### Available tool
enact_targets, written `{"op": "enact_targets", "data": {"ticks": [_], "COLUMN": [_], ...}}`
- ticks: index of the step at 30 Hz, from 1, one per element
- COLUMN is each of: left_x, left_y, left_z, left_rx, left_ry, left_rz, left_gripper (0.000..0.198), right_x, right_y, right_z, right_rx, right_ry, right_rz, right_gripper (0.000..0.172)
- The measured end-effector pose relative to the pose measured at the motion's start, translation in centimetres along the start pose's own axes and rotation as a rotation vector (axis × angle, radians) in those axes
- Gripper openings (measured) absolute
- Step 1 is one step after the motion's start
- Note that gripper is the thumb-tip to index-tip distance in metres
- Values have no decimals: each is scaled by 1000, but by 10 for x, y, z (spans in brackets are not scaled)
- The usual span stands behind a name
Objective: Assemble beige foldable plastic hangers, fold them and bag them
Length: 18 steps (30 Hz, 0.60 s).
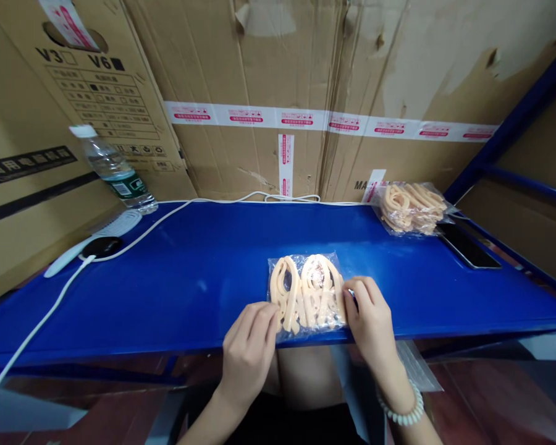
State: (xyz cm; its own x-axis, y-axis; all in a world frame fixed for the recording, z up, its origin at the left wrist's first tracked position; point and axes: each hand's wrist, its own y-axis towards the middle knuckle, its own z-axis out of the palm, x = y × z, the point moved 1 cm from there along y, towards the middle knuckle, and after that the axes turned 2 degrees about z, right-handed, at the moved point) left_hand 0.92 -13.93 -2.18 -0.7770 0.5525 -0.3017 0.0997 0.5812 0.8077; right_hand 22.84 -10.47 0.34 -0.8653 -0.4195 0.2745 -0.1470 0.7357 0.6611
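A clear plastic bag point(306, 293) filled with cream-coloured looped plastic pieces lies flat at the near edge of the blue table point(189, 278). My left hand point(250, 346) pinches the bag's lower left corner with its fingertips. My right hand point(370, 318), with a pale bead bracelet on the wrist, presses on the bag's right edge. Both hands rest at the table's front rim.
A pile of similar filled bags point(410, 207) sits at the back right, beside a dark phone point(467, 247). At the back left stand a water bottle point(115, 170), a white handheld device point(92, 238) and a white cable point(37, 321). Cardboard boxes point(282, 93) wall off the back.
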Motion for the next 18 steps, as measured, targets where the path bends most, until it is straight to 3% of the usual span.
{"op": "enact_targets", "data": {"ticks": [5, 10, 16, 18], "left_x": [-2, -5, 1, 3], "left_y": [-10, -24, -29, -30], "left_z": [-4, -12, -16, -15], "left_rx": [19, 56, 47, 42], "left_ry": [41, 21, -6, -31], "left_rz": [35, 129, 133, 141], "left_gripper": [16, 19, 18, 16], "right_x": [-3, -13, -21, -22], "right_y": [-7, -19, -45, -53], "right_z": [-6, -17, -27, -27], "right_rx": [78, 133, 227, 194], "right_ry": [104, 210, 141, 129], "right_rz": [-98, -132, -211, -197], "right_gripper": [18, 30, 55, 52]}}
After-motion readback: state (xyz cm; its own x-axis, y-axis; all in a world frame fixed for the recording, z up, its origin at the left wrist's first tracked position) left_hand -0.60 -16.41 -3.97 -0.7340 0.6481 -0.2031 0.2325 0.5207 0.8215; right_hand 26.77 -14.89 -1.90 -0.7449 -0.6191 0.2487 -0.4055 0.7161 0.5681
